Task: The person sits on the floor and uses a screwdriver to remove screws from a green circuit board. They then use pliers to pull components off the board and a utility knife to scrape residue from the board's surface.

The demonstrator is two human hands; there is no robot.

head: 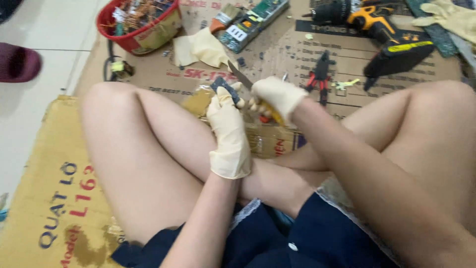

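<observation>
I sit cross-legged on flattened cardboard [54, 198], both hands in pale rubber gloves. My left hand [228, 129] pinches a small dark flat piece [225, 87] between thumb and fingers, held up above my legs. My right hand [278, 97] grips a knife by its yellow handle [274, 114]. The knife's blade [239, 74] points up and to the left and rests against the dark piece. The two hands are close together, almost touching.
A red basket of wire scraps [136, 22] stands at the back left. Behind the hands lie a circuit board [253, 22], a loose glove [198, 49], red-handled pliers [320, 74] and a yellow-black cordless drill [386, 34]. A dark red slipper [17, 62] lies on the floor at left.
</observation>
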